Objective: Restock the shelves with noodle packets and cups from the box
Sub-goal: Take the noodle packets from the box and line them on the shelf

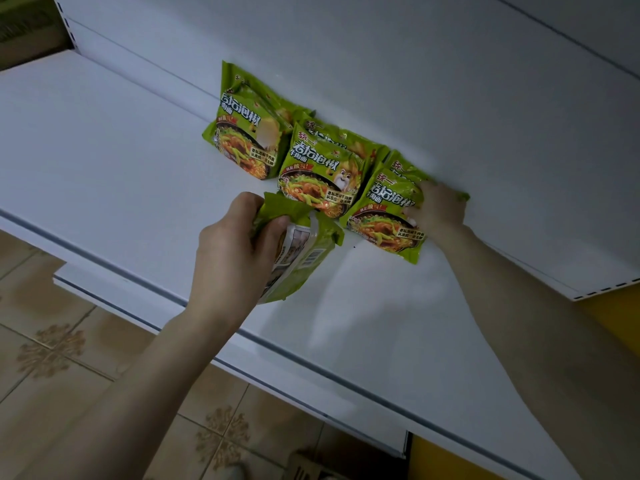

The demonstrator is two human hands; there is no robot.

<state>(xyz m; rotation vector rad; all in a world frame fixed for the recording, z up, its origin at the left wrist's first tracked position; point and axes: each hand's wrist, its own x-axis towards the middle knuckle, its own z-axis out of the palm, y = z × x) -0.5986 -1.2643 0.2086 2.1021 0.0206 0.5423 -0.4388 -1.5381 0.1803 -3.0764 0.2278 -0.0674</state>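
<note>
Green noodle packets lean in a row against the back panel of a white shelf (104, 161): a left stack (247, 133), a middle stack (322, 171) and a right stack (388, 213). My right hand (438, 209) grips the right stack's front packet at its right edge. My left hand (230, 251) grips one more green packet (298, 258) by its top seam, back side up with the barcode showing, just in front of the middle stack.
The shelf's front edge (311, 372) carries a price rail; a lower shelf (104, 292) juts out beneath it. Tiled floor (52, 358) lies below left. A cardboard box (27, 29) sits at the top left. A yellow panel (613, 320) stands at right.
</note>
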